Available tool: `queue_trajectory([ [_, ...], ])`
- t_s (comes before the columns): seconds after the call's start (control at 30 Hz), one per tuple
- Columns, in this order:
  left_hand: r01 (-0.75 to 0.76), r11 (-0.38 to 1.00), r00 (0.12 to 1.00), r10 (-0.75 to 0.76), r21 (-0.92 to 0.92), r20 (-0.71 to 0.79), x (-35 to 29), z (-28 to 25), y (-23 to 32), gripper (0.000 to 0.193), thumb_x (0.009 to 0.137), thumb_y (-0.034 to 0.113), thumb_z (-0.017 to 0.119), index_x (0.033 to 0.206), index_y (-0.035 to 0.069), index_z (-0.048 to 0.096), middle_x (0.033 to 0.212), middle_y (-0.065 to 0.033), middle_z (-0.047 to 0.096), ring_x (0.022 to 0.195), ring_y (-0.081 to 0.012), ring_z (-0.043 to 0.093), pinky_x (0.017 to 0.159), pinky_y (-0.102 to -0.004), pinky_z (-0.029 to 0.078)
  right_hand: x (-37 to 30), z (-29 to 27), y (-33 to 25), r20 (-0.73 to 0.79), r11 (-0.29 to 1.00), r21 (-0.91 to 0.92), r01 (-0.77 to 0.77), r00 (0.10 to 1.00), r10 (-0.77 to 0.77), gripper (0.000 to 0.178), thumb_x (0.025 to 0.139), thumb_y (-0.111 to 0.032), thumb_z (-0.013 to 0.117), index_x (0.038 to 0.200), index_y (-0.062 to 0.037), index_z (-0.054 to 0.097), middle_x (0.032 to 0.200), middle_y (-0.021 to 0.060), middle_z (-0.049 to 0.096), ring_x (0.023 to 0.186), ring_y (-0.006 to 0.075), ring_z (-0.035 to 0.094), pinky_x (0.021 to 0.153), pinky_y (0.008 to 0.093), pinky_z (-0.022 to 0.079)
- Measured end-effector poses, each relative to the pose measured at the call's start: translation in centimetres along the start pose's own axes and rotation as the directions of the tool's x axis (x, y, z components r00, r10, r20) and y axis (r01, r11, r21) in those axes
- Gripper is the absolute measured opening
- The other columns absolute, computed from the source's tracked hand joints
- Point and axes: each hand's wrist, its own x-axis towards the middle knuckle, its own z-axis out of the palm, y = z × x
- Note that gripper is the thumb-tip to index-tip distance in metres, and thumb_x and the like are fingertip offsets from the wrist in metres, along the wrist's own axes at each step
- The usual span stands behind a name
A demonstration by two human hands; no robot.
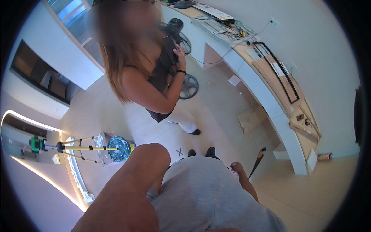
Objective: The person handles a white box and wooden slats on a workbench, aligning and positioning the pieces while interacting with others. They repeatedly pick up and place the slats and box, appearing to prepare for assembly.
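Observation:
My right hand (237,168) hangs low beside my grey shirt (197,185), its fingers curled. A small pinkish-white patch shows at the fingers, too little to name. Just right of this hand, a handsaw (258,160) with an orange and black handle appears, its dark blade pointing down. My left arm (135,181) is bent, with the elbow pushed forward; the left hand itself is out of sight. Facing me on the left stands another person (147,85) in a dark top and white trousers, holding a dark flat object (170,49) against the chest.
A yellow-legged tripod (83,148) carries a green laser level (37,144), beside a bucket (119,149) smeared with blue and white. Along the right wall runs a long desk (270,92) bearing tools, a black rectangular frame (276,71) and loose bits. A black fan (184,41) stands behind the person.

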Motion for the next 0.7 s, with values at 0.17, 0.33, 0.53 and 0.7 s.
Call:
queue_trajectory([
  [0.17,-0.05,0.987,0.998,0.042,-0.152,-0.057,-0.4,0.4,-2.2,0.027,0.088,0.004,0.049,0.109,0.007,0.066,0.063,0.0027,0.05,0.048,-0.0078,0.047,0.041,-0.0266,0.04,-1.1,1.4,3.2,-0.036,0.997,0.041,-0.068,0.997,0.07,0.02,0.084,-0.013,0.072,0.102,-0.0038,0.07,0.083,0.0135,0.072,0.065,0.023,0.07,0.057,0.0389,0.057],
  [0.33,-0.062,0.981,0.975,0.019,-0.186,-0.223,-0.7,1.7,-5.1,0.02,0.087,0.001,0.05,0.097,0.008,0.065,0.063,0.0056,0.044,0.048,-0.006,0.043,0.041,-0.0245,0.036,-0.9,2.4,6.7,-0.047,0.985,-0.143,0.092,0.994,-0.1,0.022,0.083,-0.024,0.067,0.07,-0.0066,0.068,0.066,0.0118,0.068,0.056,0.0264,0.065,0.06,0.0416,0.054],
  [0.53,0.589,0.793,0.728,-0.605,-0.157,-0.322,5.1,2.9,-8.4,0.026,0.083,-0.009,0.045,0.097,0.008,0.059,0.074,0.0064,0.04,0.056,-0.0019,0.037,0.048,-0.0179,0.03,-2.2,2.2,10.0,-0.111,0.955,-0.22,0.199,0.967,-0.228,0.015,0.084,-0.016,0.069,0.088,-0.0016,0.071,0.073,0.0112,0.069,0.058,0.0191,0.067,0.05,0.0356,0.054],
  [0.7,0.736,-0.659,-0.677,-0.712,-0.154,-0.186,14.6,4.8,-12.8,0.032,0.079,-0.017,0.042,0.096,0.007,0.054,0.084,0.007,0.038,0.062,0.0014,0.032,0.054,-0.0127,0.025,-5.3,1.3,12.4,-0.156,0.987,0.16,0.003,0.987,0.023,0.017,0.083,-0.014,0.068,0.093,-0.0008,0.069,0.073,0.0095,0.068,0.06,0.0187,0.067,0.049,0.0334,0.053],
])
